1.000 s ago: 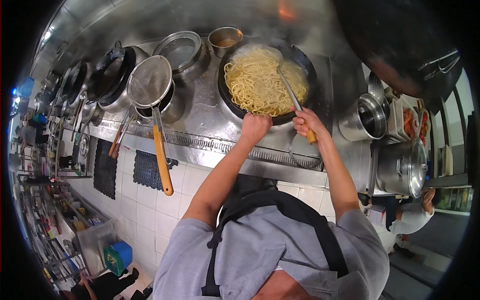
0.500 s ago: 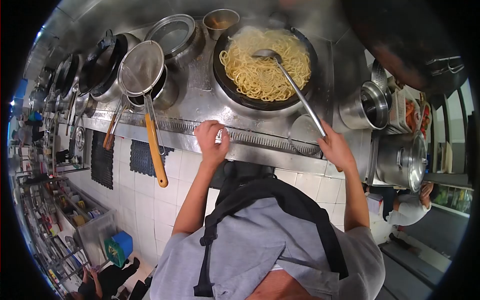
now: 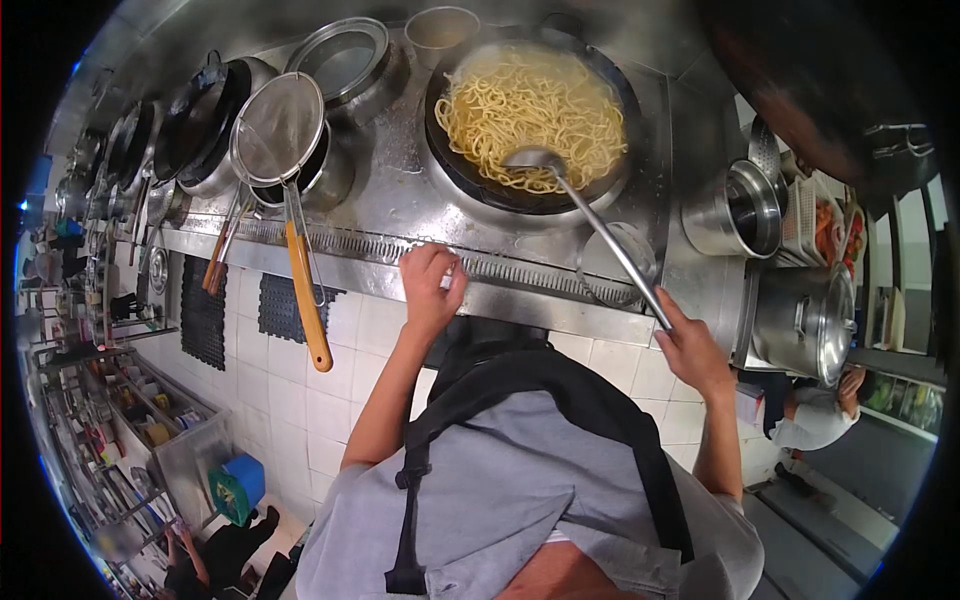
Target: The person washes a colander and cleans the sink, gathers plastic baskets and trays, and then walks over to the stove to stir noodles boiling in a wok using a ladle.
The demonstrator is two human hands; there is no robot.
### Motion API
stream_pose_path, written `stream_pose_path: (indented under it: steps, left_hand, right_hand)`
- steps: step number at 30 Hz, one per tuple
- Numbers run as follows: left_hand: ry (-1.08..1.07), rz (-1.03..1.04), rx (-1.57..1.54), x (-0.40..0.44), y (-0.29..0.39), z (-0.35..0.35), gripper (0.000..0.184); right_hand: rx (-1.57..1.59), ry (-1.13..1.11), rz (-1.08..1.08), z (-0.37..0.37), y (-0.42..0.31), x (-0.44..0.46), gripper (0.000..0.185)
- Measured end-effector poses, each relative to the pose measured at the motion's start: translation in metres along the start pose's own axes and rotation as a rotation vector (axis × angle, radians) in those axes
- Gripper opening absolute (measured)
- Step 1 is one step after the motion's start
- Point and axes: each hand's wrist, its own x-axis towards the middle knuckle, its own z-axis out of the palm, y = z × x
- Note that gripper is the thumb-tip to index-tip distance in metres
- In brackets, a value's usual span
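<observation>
A long-handled metal ladle (image 3: 612, 240) is gripped near its handle end by my right hand (image 3: 697, 350). Its bowl dips into the near side of a dark wok (image 3: 437, 150), which holds yellow noodles (image 3: 520, 105) in cloudy liquid. My left hand (image 3: 432, 288) is by the stove's front edge, its fingers curled around something small and white that I cannot make out. To the left of that hand, a fine-mesh strainer (image 3: 277, 130) with a wooden handle rests over a metal pot (image 3: 335, 180).
A small metal pot (image 3: 442, 28) and a lidded pot (image 3: 342, 62) are behind the strainer. Several woks line the left. At right stand metal containers (image 3: 735, 210), a red-filled basket (image 3: 805, 215) and a large lidded stockpot (image 3: 805, 315). Other people are at lower left and right.
The ladle's bowl has come from the middle of the noodles to the wok's near side, and my right hand has drawn back toward me. My left hand has barely shifted.
</observation>
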Motion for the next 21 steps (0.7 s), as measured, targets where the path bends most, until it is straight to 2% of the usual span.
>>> stream_pose_path:
  steps: [3,8,12,16,21]
  left_hand:
    - [-0.028,0.055,-0.044,0.023,0.014,0.017,0.016]
    - [-0.127,0.049,-0.185,0.025,0.014,0.014,0.010]
    - [-0.312,-0.231,-0.389,-0.020,-0.003,-0.007,0.007]
    - [-0.533,-0.473,-0.317,-0.058,-0.008,-0.036,0.016]
    - [-0.621,-0.545,-0.258,-0.102,-0.015,-0.050,0.023]
  right_hand:
    - [-0.163,-0.050,0.050,0.027,-0.004,0.019,0.066]
    - [-0.142,-0.006,-0.019,0.045,-0.002,0.047,0.068]
    - [-0.051,-0.021,0.025,0.056,-0.003,0.071,0.066]
    - [-0.070,0.036,-0.091,0.056,0.000,0.103,0.066]
    - [-0.296,0.080,-0.168,0.033,-0.019,0.140,0.065]
